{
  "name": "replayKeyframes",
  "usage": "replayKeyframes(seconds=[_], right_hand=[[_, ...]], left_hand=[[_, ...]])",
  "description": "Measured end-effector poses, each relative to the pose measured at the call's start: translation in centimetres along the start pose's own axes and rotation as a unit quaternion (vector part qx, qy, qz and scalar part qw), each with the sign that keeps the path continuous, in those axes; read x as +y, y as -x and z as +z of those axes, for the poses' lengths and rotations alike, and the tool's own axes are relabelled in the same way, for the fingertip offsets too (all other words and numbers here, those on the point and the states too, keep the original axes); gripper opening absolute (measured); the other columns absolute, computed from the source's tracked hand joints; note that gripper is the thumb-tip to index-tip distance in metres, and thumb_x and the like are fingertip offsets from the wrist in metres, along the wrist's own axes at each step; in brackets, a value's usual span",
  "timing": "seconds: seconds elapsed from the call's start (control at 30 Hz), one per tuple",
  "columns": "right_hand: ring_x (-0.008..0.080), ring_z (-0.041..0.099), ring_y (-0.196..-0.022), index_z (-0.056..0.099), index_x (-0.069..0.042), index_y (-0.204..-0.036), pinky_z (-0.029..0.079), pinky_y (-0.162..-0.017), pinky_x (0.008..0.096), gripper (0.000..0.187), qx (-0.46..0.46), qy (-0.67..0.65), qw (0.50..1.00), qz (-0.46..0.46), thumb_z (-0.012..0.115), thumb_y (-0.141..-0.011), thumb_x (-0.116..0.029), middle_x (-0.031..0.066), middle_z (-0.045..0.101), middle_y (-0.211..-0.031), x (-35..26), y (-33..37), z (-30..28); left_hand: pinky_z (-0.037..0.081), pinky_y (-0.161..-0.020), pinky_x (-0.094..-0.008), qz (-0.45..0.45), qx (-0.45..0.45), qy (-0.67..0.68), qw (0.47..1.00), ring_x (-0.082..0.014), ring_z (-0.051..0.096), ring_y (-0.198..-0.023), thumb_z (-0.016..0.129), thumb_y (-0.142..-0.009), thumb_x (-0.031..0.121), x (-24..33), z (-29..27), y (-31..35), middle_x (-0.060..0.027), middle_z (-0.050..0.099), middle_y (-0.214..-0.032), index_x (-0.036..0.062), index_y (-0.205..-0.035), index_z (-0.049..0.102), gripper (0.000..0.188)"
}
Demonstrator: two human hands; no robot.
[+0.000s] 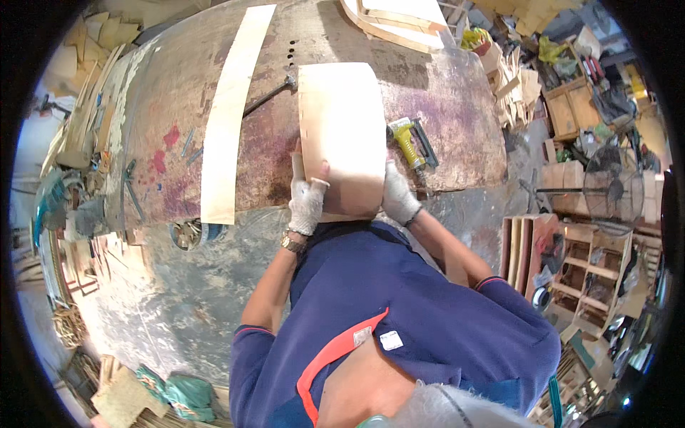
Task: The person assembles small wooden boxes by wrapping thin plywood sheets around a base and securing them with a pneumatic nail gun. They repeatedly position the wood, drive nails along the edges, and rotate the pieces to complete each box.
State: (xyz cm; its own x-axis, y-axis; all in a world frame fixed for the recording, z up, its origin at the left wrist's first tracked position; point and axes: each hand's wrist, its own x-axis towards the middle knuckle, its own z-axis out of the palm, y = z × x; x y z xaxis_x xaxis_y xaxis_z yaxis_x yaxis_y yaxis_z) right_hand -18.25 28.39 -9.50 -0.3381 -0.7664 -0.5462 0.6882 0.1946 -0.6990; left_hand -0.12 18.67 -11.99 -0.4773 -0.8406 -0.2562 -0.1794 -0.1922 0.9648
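A wide, pale curved wooden piece rests at the near edge of the worn workbench, its near end close to my waist. My left hand, in a light glove with bare fingertips, grips its left edge, thumb on the face. Along the opposite edge, my gloved right hand holds the same piece, its fingers partly hidden. Just right of it lies a yellow-green nail gun. A hammer lies to the left, its handle reaching toward a long pale wooden strip.
A curved wooden frame sits at the bench's far right. Small tools lie near the left edge. On the right stand a fan and wooden shelving. Scrap wood is piled beyond the bench's right end.
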Motion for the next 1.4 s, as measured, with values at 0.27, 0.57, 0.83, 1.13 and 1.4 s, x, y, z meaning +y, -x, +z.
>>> replayKeyframes(seconds=[0.27,0.57,0.83,1.13,1.4], right_hand=[[0.0337,0.069,-0.112,0.059,-0.003,-0.144,0.052,-0.099,0.0484,0.068,0.052,0.205,0.976,-0.052,0.048,-0.107,-0.06,0.0127,0.074,-0.123,-5.9,-6.4,-5.9],[0.044,0.068,-0.107,0.035,-0.006,-0.159,0.057,-0.089,0.0532,0.09,0.197,0.787,0.566,-0.147,0.078,-0.085,-0.034,0.0278,0.063,-0.122,-0.3,-16.7,-16.7],[0.0295,0.074,-0.094,0.058,-0.001,-0.137,0.058,-0.082,0.0408,0.062,0.136,0.628,0.756,-0.127,0.073,-0.082,-0.025,0.0206,0.075,-0.107,-7.6,-15.7,-14.8],[0.0071,0.055,-0.056,0.066,-0.001,-0.126,0.045,-0.05,0.025,0.03,0.011,0.503,0.778,-0.375,0.073,-0.098,-0.008,0.0038,0.072,-0.094,-24.8,-3.9,1.9],[0.0072,0.06,-0.06,0.071,0.004,-0.119,0.048,-0.051,0.0255,0.031,-0.096,0.643,0.725,-0.227,0.079,-0.09,-0.002,0.0082,0.077,-0.097,-25.3,0.0,12.6]], left_hand=[[0.049,-0.107,-0.0428,0.207,0.08,-0.056,0.973,-0.0381,0.058,-0.134,0.068,-0.102,0.018,7.8,1.9,-5.0,-0.028,0.054,-0.151,0.0037,-0.164,0.032,0.073],[0.033,-0.12,-0.057,0.388,0.232,-0.501,0.738,-0.039,0.045,-0.149,0.068,-0.094,0.017,7.2,4.1,-3.7,-0.0211,0.049,-0.16,0.0136,-0.145,0.063,0.051],[0.02,-0.128,-0.0579,0.443,0.106,-0.419,0.785,-0.04,0.035,-0.155,0.063,-0.097,0.047,6.0,7.6,-2.3,-0.0221,0.047,-0.162,0.0055,-0.149,0.056,0.067],[0.019,-0.13,-0.0558,0.445,0.119,-0.456,0.762,-0.0375,0.036,-0.155,0.061,-0.094,0.048,5.9,8.1,-2.6,-0.0193,0.045,-0.163,0.006,-0.151,0.051,0.071],[0.027,-0.129,-0.0481,0.463,0.151,-0.425,0.763,-0.0317,0.043,-0.152,0.056,-0.094,0.029,6.1,9.1,-3.6,-0.014,0.051,-0.157,0.0028,-0.149,0.052,0.061]])
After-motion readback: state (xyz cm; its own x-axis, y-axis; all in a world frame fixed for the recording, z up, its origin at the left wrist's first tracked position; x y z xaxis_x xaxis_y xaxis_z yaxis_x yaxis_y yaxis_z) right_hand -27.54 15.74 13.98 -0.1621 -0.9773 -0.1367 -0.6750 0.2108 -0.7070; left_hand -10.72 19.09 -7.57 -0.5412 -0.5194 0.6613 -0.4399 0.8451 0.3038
